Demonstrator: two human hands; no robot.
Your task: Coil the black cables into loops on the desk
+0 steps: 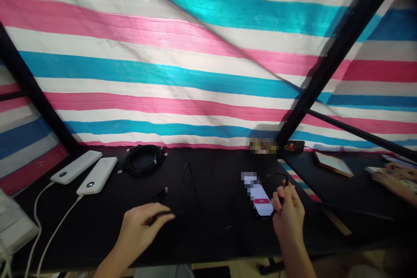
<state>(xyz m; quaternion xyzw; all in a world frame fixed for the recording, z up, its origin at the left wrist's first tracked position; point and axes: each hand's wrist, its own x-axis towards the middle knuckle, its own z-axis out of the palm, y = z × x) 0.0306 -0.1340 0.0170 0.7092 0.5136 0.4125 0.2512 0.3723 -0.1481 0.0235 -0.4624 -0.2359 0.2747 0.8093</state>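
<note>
My left hand [146, 221] is low over the black table, left of the middle, its fingers pinched around a thin black cable. Close above those fingers is a cable plug [166, 190] with a light tip. My right hand [289, 208] is also closed, gripping a black cable [286, 180] that stands up from between thumb and fingers. A thin dark loop of cable [187, 173] rises between the hands; against the black table I cannot trace its whole run. Just left of my right hand lies a lit phone [261, 202], its screen partly blurred out.
Two white power banks [97, 176] with white leads lie at the left. A coiled black cable [143, 159] sits near the striped sheet [169, 108]. Black frame posts [325, 69] flank the table. On the right-hand table, another person's hands [394, 180] are beside a wood-edged board [335, 164].
</note>
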